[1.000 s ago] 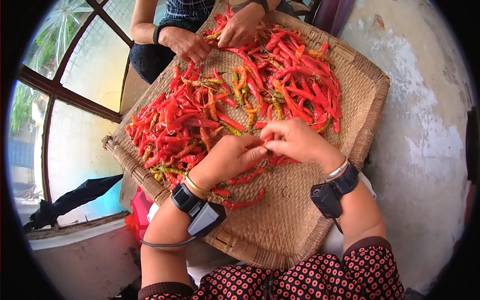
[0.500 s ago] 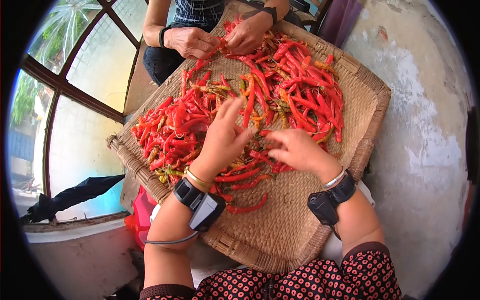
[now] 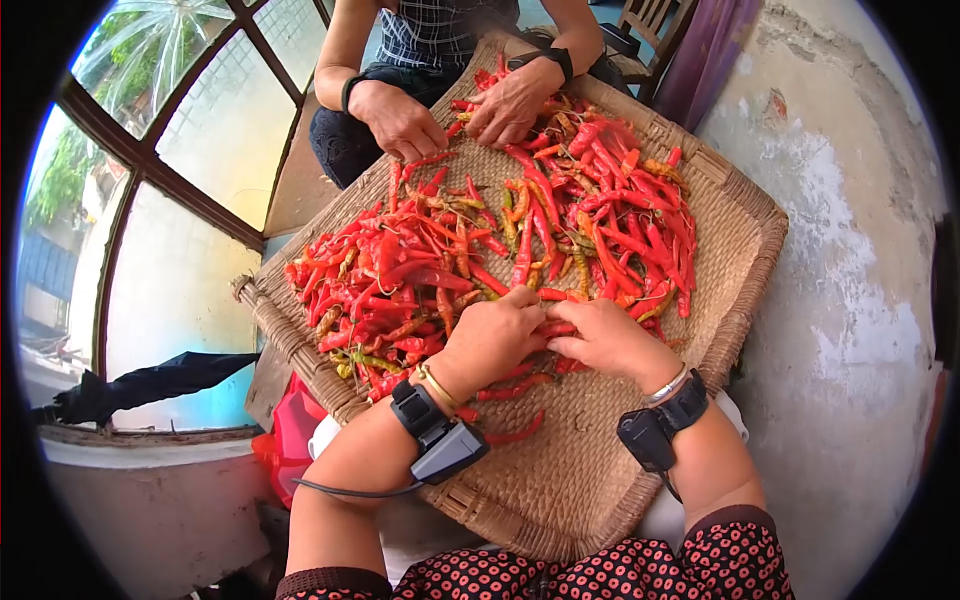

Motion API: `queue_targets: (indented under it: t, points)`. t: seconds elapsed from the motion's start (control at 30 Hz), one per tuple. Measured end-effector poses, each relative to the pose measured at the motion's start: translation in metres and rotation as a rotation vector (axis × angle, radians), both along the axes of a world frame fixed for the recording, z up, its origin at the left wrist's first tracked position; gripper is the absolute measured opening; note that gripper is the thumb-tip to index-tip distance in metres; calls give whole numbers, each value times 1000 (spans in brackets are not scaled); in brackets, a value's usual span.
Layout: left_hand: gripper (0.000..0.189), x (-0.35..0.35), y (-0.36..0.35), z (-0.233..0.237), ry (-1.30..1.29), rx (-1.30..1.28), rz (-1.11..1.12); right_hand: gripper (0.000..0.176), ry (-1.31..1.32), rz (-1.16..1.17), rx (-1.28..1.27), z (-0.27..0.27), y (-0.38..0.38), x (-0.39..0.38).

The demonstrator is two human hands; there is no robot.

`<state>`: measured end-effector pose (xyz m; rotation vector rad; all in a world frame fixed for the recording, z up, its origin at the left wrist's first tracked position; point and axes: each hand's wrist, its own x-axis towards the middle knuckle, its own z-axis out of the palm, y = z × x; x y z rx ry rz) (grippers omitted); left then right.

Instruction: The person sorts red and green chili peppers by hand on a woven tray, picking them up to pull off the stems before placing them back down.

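Note:
A shallow woven basket (image 3: 560,460) holds a wide spread of red chili peppers (image 3: 385,262), with a few orange and greenish ones among them. Near the middle of it, my left hand (image 3: 492,342) is closed, its fingertips meeting those of my right hand (image 3: 612,342). Bits of a red chili pepper (image 3: 556,328) show between the two hands, and both sets of fingers are pinched around it. How much of the pepper each hand grips is partly hidden. Loose chili peppers lie under and just beyond my hands.
Across the basket, another person's left hand (image 3: 515,105) and right hand (image 3: 400,122) work among the peppers at the far corner. Windows (image 3: 190,230) and a folded black umbrella (image 3: 160,385) are at left, a red plastic bag (image 3: 292,440) below them. A plaster wall (image 3: 830,270) stands at right.
My left hand, raised with fingers spread before, has come down and closed beside my right hand. My right fingers have closed too. The other person's hands have moved slightly apart.

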<state>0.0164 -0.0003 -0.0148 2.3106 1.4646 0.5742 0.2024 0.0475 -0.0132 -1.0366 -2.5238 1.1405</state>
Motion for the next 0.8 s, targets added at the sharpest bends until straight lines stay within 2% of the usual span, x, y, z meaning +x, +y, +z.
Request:
queue_targets:
  t: [0.03,0.07,0.13,0.23,0.33,0.4,0.47,0.53,0.57,0.6,0.67,0.7,0.73,0.8]
  points:
    - [17,0,1,1,-106,39,5,27,-2,-18,47,8,-1,-2]
    - [17,0,0,4,-104,40,9,27,0,-15,48,11,0,-3]
    - [17,1,-1,13,-254,161,68,25,145,-66,-73,14,2,-2]
    - [17,-5,1,18,-316,64,78,21,199,-110,-115,25,1,-2]
    - [17,-19,4,18,-175,81,165,19,220,-145,-171,30,9,9]
    - [15,-28,9,16,-179,85,197,20,127,-215,-353,40,14,17]
    - [12,-35,12,15,-198,98,256,21,74,-198,-389,36,19,22]
    - [11,-35,13,16,-193,84,257,27,471,-358,-451,33,21,19]
    - [12,-34,12,15,-177,41,225,40,672,-388,-433,35,19,15]
    - [13,-33,10,13,-161,-3,191,40,671,-388,-429,35,17,13]
    - [17,-28,7,9,-162,-5,182,50,557,-479,-258,27,19,11]
    - [20,-26,6,8,-111,-26,171,49,465,-442,-30,19,22,9]
    - [23,-25,5,8,-59,-47,161,49,467,-442,-25,17,24,13]
    - [27,-24,2,8,8,-92,153,42,75,-246,33,20,23,18]
